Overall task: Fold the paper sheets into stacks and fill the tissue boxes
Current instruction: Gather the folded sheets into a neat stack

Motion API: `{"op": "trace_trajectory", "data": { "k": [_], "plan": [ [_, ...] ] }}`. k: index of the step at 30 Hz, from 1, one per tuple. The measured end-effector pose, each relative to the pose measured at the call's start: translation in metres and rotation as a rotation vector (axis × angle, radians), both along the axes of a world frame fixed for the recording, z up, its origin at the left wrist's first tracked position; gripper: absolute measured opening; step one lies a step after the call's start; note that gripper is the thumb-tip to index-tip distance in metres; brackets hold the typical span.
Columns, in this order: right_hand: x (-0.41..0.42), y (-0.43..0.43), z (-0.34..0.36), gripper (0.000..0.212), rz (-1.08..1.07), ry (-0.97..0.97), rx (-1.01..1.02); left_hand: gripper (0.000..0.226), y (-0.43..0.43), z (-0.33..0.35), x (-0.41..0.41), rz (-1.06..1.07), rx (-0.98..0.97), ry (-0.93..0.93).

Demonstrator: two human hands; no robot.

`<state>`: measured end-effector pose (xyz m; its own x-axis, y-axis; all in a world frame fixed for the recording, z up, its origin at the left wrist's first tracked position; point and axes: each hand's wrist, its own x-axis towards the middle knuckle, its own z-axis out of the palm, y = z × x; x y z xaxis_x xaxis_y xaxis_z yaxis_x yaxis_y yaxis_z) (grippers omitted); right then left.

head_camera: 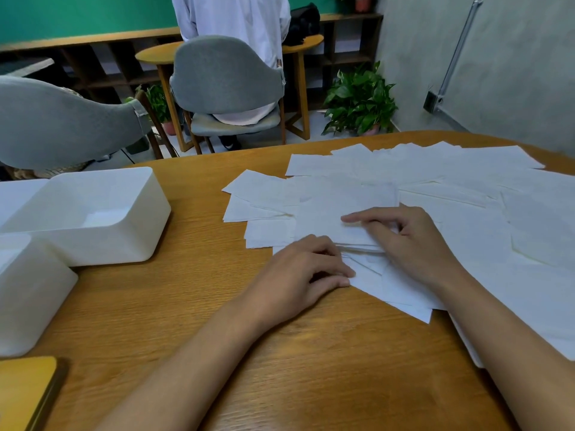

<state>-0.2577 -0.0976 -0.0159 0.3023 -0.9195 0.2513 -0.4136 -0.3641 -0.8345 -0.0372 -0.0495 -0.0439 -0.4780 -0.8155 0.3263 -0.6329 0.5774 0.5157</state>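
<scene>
Paper sheets (466, 185) are thin & soft, tear easy: left hand (303, 270) grip pinches one edge, right hand (407, 241) grip clamped on stack (323, 219).

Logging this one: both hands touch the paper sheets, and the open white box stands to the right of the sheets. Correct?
No. The head view shows the open white box to the left of the paper sheets, not the right. The left hand and right hand do both touch the sheets.

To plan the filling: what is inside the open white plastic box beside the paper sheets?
The open white plastic box shows a pale floor patch, perhaps paper; its near wall hides the rest.
</scene>
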Motion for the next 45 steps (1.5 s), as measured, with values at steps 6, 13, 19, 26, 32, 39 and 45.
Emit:
{"op": "trace_trajectory", "data": {
  "k": [6, 13, 19, 26, 32, 39, 45],
  "plan": [
    [0.0, 0.0, 0.001, 0.034, -0.051, -0.05, 0.051, 0.009, 0.001, 0.0, -0.009, 0.009, -0.218, -0.08],
    [0.004, 0.005, 0.005, 0.033, -0.074, -0.123, 0.089, 0.009, 0.005, 0.009, -0.004, 0.104, -0.194, 0.128],
    [0.005, 0.014, 0.015, 0.054, 0.059, -0.243, 0.224, 0.014, 0.001, 0.018, 0.0, 0.285, -0.086, 0.464],
    [0.006, 0.011, 0.008, 0.076, 0.133, -0.378, 0.326, 0.017, -0.007, 0.026, 0.015, 0.432, -0.035, 0.528],
    [0.008, 0.014, 0.012, 0.025, 0.083, -0.282, 0.262, 0.012, -0.01, 0.03, 0.019, 0.455, -0.007, 0.568],
    [0.006, 0.013, 0.009, 0.039, 0.098, -0.328, 0.317, 0.011, -0.003, 0.046, 0.017, 0.388, -0.047, 0.673],
    [0.007, 0.013, 0.008, 0.037, 0.108, -0.305, 0.269, 0.01, -0.008, 0.036, 0.014, 0.478, 0.012, 0.793]
  ]
}}
